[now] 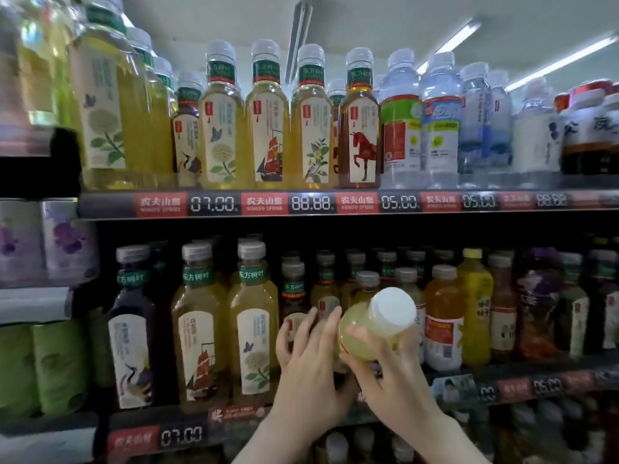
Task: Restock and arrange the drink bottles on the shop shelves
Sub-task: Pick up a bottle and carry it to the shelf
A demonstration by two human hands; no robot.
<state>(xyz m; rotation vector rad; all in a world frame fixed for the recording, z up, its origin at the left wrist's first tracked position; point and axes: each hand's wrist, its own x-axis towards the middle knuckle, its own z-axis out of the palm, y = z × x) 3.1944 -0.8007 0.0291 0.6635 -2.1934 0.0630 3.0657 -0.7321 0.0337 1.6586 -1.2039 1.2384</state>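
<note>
Your right hand [392,380] curls fingers and thumb firmly around a pale yellow tea bottle [363,333], which is tilted so its white cap [393,311] points back at you. It is held to the right of the butterfly-label bottle [254,333] standing at the front of the lower shelf [182,437]. Your left hand [308,370] sits between that butterfly-label bottle and the held one, fingers straight and loosely spread, touching the held bottle's side and gripping nothing
</note>
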